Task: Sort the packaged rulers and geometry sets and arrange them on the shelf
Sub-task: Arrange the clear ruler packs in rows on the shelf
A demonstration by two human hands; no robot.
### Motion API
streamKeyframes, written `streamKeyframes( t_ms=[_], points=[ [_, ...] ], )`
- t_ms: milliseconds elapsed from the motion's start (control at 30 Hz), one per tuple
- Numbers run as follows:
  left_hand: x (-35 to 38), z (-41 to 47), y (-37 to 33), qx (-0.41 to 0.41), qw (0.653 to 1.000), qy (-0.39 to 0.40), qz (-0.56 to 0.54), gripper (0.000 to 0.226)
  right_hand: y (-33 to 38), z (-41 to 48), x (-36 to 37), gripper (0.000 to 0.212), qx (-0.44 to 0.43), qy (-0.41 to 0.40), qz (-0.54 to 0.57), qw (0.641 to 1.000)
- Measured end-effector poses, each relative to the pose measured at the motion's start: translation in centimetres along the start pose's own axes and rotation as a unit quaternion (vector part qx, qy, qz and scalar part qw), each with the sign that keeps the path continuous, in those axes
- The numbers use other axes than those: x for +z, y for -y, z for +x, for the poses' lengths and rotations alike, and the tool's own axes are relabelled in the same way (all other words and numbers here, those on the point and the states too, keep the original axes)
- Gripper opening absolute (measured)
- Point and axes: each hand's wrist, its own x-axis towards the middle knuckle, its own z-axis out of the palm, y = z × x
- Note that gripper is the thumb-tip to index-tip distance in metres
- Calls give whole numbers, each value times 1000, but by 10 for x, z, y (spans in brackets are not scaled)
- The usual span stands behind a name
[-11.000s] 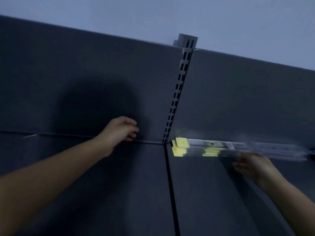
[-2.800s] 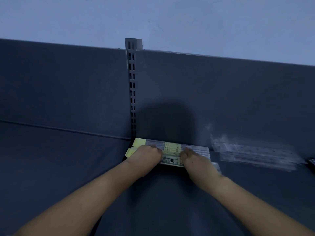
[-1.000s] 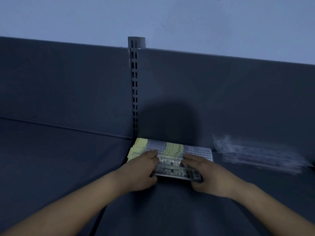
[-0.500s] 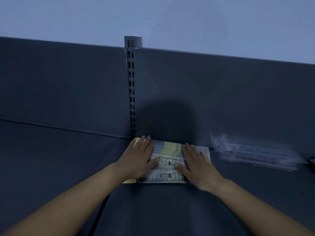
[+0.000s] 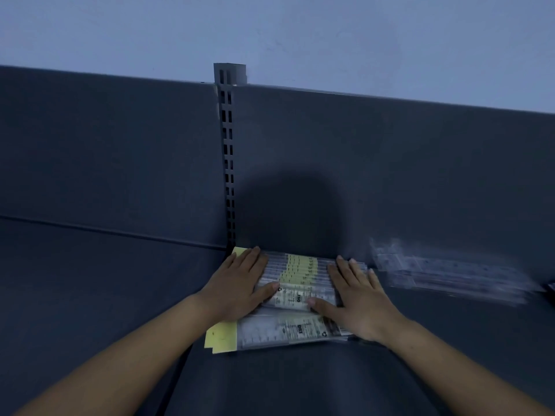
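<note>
Left hand (image 5: 240,288) and right hand (image 5: 357,298), grip flat and wide, press packaged rulers (image 5: 297,295) against the shelf (image 5: 90,295) back edge; bare shelf left.

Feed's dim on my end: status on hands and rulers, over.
Flat on the ruler packs: left hand, right hand, fingers straight. Packs fanned by the slotted upright. Right of them, clear pile, apart.

Dim, bluish light throughout; the wall (image 5: 330,31) at 12 o'clock is the brightest area. A soft, rounded shadow lies on the back panel (image 5: 288,205) just above centre, consistent with light from behind the camera. The packs (image 5: 450,274) at 3 o'clock are smeared by blur, and straight edges bow toward the frame borders.
</note>
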Motion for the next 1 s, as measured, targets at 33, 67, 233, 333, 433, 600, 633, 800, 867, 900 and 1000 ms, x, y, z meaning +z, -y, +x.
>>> streamKeyframes(
  t_ms=[33, 67, 233, 333, 433, 600, 633, 800, 867, 900, 1000],
  points=[
    [0, -1, -1, 0, 1000, -2, 5, 128, 0, 0, 1, 115, 3, -2, 1, 1000],
    [1, -3, -2, -1, 1000, -1, 9, 129, 1, 0, 2, 115, 5, -2, 3, 1000],
    [2, -7, -6, -14, 1000, 23, -6, 130, 1, -4, 4, 112, 7, 18, 13, 1000],
    [-1, -6, -8, -7, 999, 34, 7, 125, 1, -7, 4, 103, 2, 17, 19, 1000],
    [-4, -7, -10, -10, 999, 48, 19, 125, 2, -10, 6, 101, 14, 15, 17, 1000],
    [0, -9, -13, -24, 999, 43, 14, 121, 3, -20, 13, 106, -36, -93, -15, 995],
    [-1, -12, -13, -20, 999, 33, 12, 115, 3, -24, 13, 102, -67, -98, -23, 993],
    [-3, -48, -13, 48, 997, 37, 56, 86, 6, -43, 13, 84, -118, -15, -21, 993],
    [1, -62, -13, 61, 995, 55, 55, 86, 9, -49, 13, 81, -113, -9, -22, 993],
    [2, -67, -12, 64, 995, 55, 50, 87, 11, -52, 13, 81, -109, -7, -20, 994],
    [4, -76, -9, 69, 996, 43, 34, 85, 18, -63, 16, 85, -104, -4, -10, 995]
  ],
)
